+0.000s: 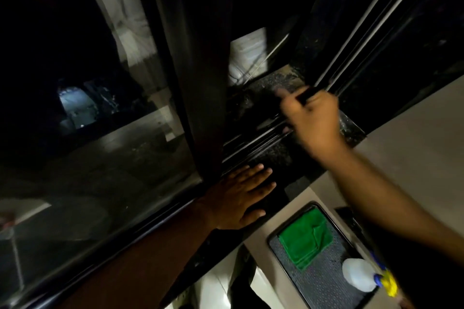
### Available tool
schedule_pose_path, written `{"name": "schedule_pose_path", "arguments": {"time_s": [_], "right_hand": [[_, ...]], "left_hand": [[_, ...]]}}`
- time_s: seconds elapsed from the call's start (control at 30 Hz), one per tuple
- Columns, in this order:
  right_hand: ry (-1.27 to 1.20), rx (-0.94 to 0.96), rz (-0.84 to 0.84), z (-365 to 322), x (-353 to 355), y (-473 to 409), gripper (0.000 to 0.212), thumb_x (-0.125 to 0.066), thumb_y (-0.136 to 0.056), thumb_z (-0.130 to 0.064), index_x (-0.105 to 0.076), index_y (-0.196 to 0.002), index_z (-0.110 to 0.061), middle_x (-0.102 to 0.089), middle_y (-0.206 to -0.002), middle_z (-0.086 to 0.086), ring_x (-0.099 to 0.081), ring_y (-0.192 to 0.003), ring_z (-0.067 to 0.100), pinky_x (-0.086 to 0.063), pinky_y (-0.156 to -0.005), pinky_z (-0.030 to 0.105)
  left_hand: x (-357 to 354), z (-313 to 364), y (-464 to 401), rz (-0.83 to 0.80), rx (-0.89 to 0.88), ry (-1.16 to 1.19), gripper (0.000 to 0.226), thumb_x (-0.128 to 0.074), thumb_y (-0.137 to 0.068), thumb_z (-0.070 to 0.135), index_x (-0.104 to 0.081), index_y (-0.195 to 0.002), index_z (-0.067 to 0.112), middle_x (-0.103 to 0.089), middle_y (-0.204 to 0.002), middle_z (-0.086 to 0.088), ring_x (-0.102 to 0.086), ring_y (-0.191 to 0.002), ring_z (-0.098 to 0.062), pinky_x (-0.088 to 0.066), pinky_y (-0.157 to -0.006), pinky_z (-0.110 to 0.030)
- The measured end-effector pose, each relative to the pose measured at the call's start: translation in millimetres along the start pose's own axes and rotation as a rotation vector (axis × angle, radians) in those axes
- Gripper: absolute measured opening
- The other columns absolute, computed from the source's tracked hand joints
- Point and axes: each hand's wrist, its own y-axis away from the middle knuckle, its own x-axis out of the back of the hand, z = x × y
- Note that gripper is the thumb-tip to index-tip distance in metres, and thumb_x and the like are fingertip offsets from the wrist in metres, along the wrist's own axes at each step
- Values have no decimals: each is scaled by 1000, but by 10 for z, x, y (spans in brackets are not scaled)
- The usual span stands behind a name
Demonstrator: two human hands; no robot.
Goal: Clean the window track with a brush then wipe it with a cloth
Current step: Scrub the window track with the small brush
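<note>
A: Where's my right hand [312,120]?

B: Over the track [253,143], fist closed round a thin dark handle, the brush [305,94] I take it. Blurry, bristles not visible.

A: And the track's axis?

B: Rails run diagonally, lower left near the frame up to the upper right. Your right hand sits on that line, roughly mid-span. Brush handle points up-right, about along the rails.

A: So I stroke along that diagonal, not across.

B: My guess, yes. Grit shows on the sill either side of the rails, so brushing doesn't look finished.

A: Left hand [242,195]?

B: Flat, fingers spread, palm down on the dark sill just beside the rails, holding nothing. Looks like bracing. It's lower left of the right hand, nearer the frame.

A: Cloth [305,241]?

B: Green, folded, lying in the tray [273,238] below the sill, well apart from both hands. Spray bottle [359,275] in the same tray. Left hand is nearer the cloth; right is busy.
</note>
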Motion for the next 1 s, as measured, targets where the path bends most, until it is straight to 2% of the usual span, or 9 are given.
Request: {"name": "schedule_pose_path", "arguments": {"time_s": [0.13, 0.23, 0.37, 0.47, 0.53, 0.63, 0.73, 0.87, 1.0], "right_hand": [[126, 32, -253, -23, -432, 452, 40, -61, -89, -32, -56, -58, -8, -50, -46, 5, -49, -41, 16, -35, -42, 33], [172, -122, -94, 364, -140, 122, 25, -66, -88, -28, -64, -69, -11, -54, -56, 7, -51, -51, 16, -32, -47, 26], [485, -184, -42, 599, 229, -415, 39, -61, -88, -41, -52, -65, -11, -50, -59, 10, -49, -58, 22, -33, -55, 31], [267, -104, -9, 347, 136, -382, 39, -65, -86, -39, -48, -56, -20, -50, -49, -12, -48, -44, -1, -33, -44, 16], [39, -16, -17, 135, -93, -167, 40, -65, -85, -38, -51, -52, -20, -49, -44, -11, -44, -38, 0, -31, -37, 19], [141, 112, -162, 92, -355, 207, 42, -61, -87, -37, -53, -55, -11, -48, -44, -3, -43, -37, 9, -30, -37, 23], [250, -4, -92, 362, -238, 61, 34, -63, -88, -36, -59, -66, -10, -53, -54, 4, -52, -49, 18, -32, -48, 28], [518, -122, 25, 698, 307, -506, 40, -55, -90, -48, -48, -70, -14, -56, -64, 18, -59, -62, 33, -39, -55, 36], [522, -133, 220, 805, 755, -827, 56, -49, -88, -57, -45, -60, -9, -49, -53, 14, -54, -53, 32, -33, -52, 35]], "left_hand": [[30, 2, 17, -5, -1, -3, 64, -37, -97, 52, -29, -151, 19, -25, -160, -11, -18, -149, -30, -20, -120, -47], [16, 8, 10, -5, 14, -22, 64, -33, -97, 53, -25, -153, 21, -16, -162, -8, -9, -151, -27, -12, -122, -44], [6, 7, 15, -9, 12, -37, 65, -31, -97, 53, -22, -153, 22, -14, -163, -7, -7, -151, -25, -9, -122, -43], [-4, 10, 24, 20, 10, 5, 63, -32, -98, 52, -25, -152, 21, -17, -162, -7, -9, -151, -25, -12, -122, -44], [3, 11, 24, 30, 11, 22, 63, -32, -98, 52, -26, -152, 20, -18, -162, -8, -9, -151, -26, -14, -122, -44], [4, 10, 31, 14, 5, 4, 63, -33, -98, 51, -26, -152, 19, -17, -162, -9, -9, -151, -27, -15, -122, -44], [28, 5, 21, 4, 18, -7, 63, -32, -97, 52, -27, -152, 21, -17, -162, -8, -9, -151, -26, -13, -122, -44], [26, 17, 16, -20, 15, -18, 64, -31, -98, 53, -21, -153, 23, -12, -163, -6, -3, -151, -25, -8, -122, -44], [15, 4, 10, 4, 17, -3, 65, -33, -97, 53, -22, -153, 23, -13, -163, -6, -6, -151, -25, -11, -122, -44]]}}
